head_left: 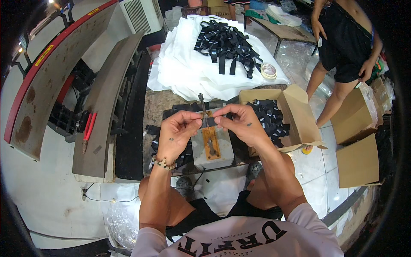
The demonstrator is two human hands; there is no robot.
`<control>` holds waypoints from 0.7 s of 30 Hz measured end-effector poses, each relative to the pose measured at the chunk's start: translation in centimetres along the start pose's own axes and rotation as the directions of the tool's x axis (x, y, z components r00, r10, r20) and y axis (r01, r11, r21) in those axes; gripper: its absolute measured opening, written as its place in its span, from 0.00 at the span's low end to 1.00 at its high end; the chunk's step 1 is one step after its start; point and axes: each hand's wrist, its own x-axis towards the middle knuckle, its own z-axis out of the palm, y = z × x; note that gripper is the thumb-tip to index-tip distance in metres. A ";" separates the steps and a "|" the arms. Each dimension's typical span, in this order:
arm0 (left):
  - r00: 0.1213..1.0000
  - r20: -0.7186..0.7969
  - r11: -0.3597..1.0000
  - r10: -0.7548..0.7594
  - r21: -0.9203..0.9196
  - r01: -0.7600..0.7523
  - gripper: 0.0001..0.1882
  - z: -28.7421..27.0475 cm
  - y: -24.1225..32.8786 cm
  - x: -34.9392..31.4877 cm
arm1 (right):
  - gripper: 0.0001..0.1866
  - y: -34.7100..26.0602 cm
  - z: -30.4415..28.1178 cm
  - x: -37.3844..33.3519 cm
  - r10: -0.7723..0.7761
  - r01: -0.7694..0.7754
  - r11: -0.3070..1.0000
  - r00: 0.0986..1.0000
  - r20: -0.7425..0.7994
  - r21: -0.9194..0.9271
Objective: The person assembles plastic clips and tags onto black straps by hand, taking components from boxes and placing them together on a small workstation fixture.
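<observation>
Left hand: the left hand (177, 130) is raised over the work table (156, 107), its fingertips pinched on one end of a small black strap piece (208, 122).
Right hand: the right hand (239, 122) faces it, thumb and forefinger pinched on the other end of the same piece, so the two hands nearly meet.
Strap piece: stretched short between the two sets of fingertips, right at the thin upright metal pin (201, 103) that rises between the hands; whether it touches the pin I cannot tell.
Below the hands: a grey block (222, 152) with a brown slotted plate (210, 143) on top lies directly under the hands.
Open box: just right of the right hand stands an open cardboard box (299, 115), flaps up, holding a loose heap of small black pieces (272, 120).
Under the left hand: more black cut pieces (156, 137) lie scattered on the table.
Beyond the hands: a stack of white fabric (188, 64) carries a tangle of long black straps (227, 45), with a roll of tape (268, 70) at its right edge.
Far right: two more cardboard boxes (357, 141) stand on the floor, well apart from the hands; their contents are not visible.
Far left: a red-handled tool (88, 128) lies on a long grey board (102, 103).
Other person: someone in black shorts (346, 43) stands beyond the boxes.
</observation>
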 end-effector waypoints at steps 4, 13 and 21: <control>0.999 -0.051 0.998 0.015 0.063 -0.011 0.08 -2.1 -0.3 -0.1 | 0.07 -0.3 -0.6 0.0 -0.026 0.026 0.999 1.000 0.007 -0.037; 0.967 -0.243 0.956 0.081 0.295 -0.006 0.07 -12.9 -1.0 0.4 | 0.09 3.0 -10.9 -0.4 -0.075 -0.018 0.755 0.991 -0.114 -0.655; 0.986 -0.149 0.941 -0.076 0.315 0.120 0.08 -14.6 -2.7 0.5 | 0.08 4.0 -12.5 -0.7 0.264 -0.250 0.684 0.961 -0.086 -0.685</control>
